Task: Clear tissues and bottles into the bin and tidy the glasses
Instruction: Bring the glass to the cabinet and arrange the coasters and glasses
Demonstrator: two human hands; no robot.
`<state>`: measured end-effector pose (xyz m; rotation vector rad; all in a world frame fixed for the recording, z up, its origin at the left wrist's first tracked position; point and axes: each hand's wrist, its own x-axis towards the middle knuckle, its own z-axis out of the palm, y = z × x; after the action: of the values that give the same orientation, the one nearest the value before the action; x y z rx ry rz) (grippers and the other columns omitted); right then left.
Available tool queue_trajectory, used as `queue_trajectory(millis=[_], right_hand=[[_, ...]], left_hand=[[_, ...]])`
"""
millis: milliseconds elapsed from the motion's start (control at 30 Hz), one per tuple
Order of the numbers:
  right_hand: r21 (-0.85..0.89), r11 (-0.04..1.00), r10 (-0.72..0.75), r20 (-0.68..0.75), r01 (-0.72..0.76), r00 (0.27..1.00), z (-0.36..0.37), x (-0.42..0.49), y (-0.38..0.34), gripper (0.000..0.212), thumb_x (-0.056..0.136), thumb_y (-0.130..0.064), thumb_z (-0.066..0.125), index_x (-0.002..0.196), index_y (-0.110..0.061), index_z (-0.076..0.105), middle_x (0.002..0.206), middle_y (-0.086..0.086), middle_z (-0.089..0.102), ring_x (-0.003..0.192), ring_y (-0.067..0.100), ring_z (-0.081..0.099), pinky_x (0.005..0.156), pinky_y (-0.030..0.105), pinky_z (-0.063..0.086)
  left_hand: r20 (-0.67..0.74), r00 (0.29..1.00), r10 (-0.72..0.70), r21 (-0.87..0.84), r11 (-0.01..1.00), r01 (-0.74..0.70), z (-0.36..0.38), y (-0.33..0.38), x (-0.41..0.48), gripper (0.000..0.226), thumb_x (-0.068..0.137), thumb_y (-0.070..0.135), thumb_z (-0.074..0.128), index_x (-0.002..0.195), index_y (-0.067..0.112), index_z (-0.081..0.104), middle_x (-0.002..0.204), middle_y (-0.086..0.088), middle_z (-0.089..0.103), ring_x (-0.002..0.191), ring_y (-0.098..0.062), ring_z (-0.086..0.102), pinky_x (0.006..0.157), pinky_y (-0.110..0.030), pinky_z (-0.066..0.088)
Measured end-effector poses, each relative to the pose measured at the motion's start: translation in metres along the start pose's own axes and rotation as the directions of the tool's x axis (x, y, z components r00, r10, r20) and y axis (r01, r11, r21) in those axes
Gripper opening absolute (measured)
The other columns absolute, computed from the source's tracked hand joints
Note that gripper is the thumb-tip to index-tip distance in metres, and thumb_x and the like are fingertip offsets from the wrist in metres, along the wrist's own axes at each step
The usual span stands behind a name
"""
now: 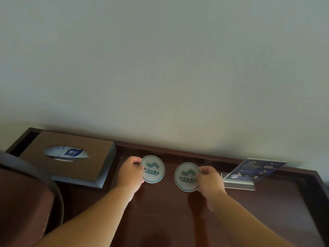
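While both arms reach over the dark desk (178,220), I see left hand (130,172) pinching left coaster (154,169); right hand (210,180) pinching right coaster (187,177); tissue box (71,157) far left; sign stand (249,172) right; wall (160,59) behind.

The left hand (130,172) covers the left edge of the round white coaster with a green wave logo (153,169) that it pinches, the right hand (210,180) covers the right edge of the matching second round white coaster (187,177), and the small print under both logos is too blurred to read.
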<state>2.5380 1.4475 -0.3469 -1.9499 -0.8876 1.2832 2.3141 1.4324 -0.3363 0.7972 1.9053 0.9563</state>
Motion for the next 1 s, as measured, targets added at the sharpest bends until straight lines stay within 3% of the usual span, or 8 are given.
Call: queue_trajectory(millis=[67,133,267,367,567,867,1000], right_hand=[[-0.271,0.956,-0.121,-0.015,0.112,0.993,0.001,-0.004,-0.001,0.032,0.086,-0.017,0.061,0.117,-0.020,0.054,0.105,0.001,0.062,0.082,0.016,0.060,0.063,0.026,0.048],[-0.504,0.839,-0.213,0.047,0.207,0.976,0.000,-0.010,0.000,0.056,0.081,-0.027,0.067,0.132,-0.023,0.044,0.122,0.003,0.048,0.096,0.019,0.054,0.075,0.026,0.043],[-0.739,0.574,-0.320,0.193,0.352,0.927,0.003,-0.024,0.005,0.079,0.072,-0.043,0.072,0.139,-0.030,0.032,0.133,-0.001,0.035,0.117,0.024,0.037,0.095,0.034,0.041],[-0.771,0.506,-0.377,0.205,0.386,0.903,0.004,-0.023,0.010,0.078,0.073,-0.047,0.072,0.139,-0.030,0.033,0.135,-0.002,0.036,0.117,0.023,0.035,0.097,0.033,0.041],[-0.744,0.520,-0.469,0.162,0.420,0.868,0.009,-0.015,0.015,0.069,0.075,-0.047,0.071,0.135,-0.028,0.041,0.129,-0.003,0.043,0.114,0.020,0.036,0.095,0.030,0.039],[-0.731,0.512,-0.462,0.209,0.452,0.862,0.006,-0.013,0.013,0.070,0.074,-0.049,0.070,0.136,-0.028,0.043,0.134,-0.004,0.040,0.117,0.020,0.035,0.099,0.030,0.038],[-0.685,0.542,-0.479,0.223,0.486,0.849,-0.011,-0.024,0.009,0.067,0.076,-0.047,0.070,0.135,-0.031,0.043,0.133,-0.008,0.040,0.121,0.017,0.035,0.098,0.028,0.037]], left_hand=[[0.045,0.992,0.122,0.314,0.940,-0.130,-0.004,-0.003,0.003,0.030,0.092,0.014,0.053,0.122,0.017,0.055,0.115,-0.007,0.061,0.095,-0.028,0.063,0.077,-0.043,0.056],[0.110,0.958,0.266,0.567,0.774,-0.281,-0.009,-0.007,0.001,0.043,0.089,0.029,0.059,0.131,0.020,0.048,0.124,-0.005,0.052,0.109,-0.026,0.057,0.083,-0.039,0.052],[0.250,0.886,0.391,0.699,0.561,-0.444,-0.011,-0.013,-0.002,0.069,0.076,0.056,0.064,0.134,0.028,0.040,0.125,0.002,0.048,0.116,-0.022,0.046,0.090,-0.034,0.045],[0.285,0.857,0.430,0.754,0.451,-0.477,-0.007,-0.019,0.000,0.081,0.069,0.066,0.063,0.137,0.031,0.038,0.129,0.007,0.048,0.116,-0.021,0.044,0.092,-0.034,0.039],[0.247,0.830,0.500,0.759,0.433,-0.486,-0.001,-0.030,0.004,0.073,0.069,0.065,0.064,0.130,0.031,0.045,0.128,0.012,0.051,0.112,-0.019,0.046,0.087,-0.034,0.039],[0.263,0.825,0.500,0.747,0.435,-0.502,-0.001,-0.030,0.005,0.075,0.068,0.067,0.064,0.131,0.030,0.046,0.135,0.010,0.047,0.117,-0.021,0.045,0.091,-0.035,0.039],[0.267,0.807,0.527,0.720,0.447,-0.530,-0.007,-0.029,-0.007,0.060,0.077,0.053,0.066,0.129,0.027,0.050,0.133,0.004,0.048,0.117,-0.023,0.046,0.093,-0.036,0.040]])
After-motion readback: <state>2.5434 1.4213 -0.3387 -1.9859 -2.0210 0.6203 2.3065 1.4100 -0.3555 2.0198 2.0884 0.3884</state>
